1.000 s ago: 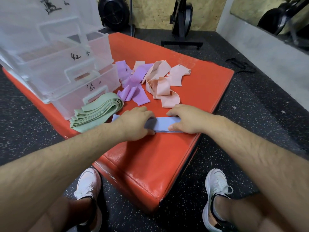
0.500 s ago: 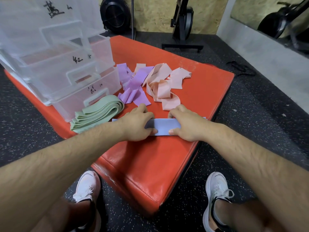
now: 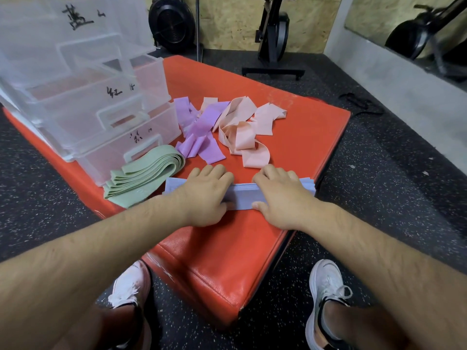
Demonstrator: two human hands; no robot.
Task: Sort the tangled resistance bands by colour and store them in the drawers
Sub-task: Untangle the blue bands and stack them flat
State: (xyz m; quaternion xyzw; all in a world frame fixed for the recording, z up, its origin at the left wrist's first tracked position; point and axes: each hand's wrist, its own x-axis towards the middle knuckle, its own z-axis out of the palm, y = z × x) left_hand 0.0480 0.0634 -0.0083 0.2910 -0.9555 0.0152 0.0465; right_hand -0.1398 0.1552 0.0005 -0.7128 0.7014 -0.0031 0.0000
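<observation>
Far left: clear plastic drawer unit [image 3: 83,102], handwritten labels on the fronts. Just in front of it lies a folded stack of green elastic bands [image 3: 149,175]. Near centre, the left hand [image 3: 206,195] and right hand [image 3: 283,198] both hold the flat stack of pale-blue elastic bands [image 3: 242,197] on the red padded block [image 3: 303,147]. Each grip is narrow, fingers over the far edge, thumb at the near edge. Beyond are loose purple bands [image 3: 202,127], with tangled pink bands [image 3: 243,137] to their right.
</observation>
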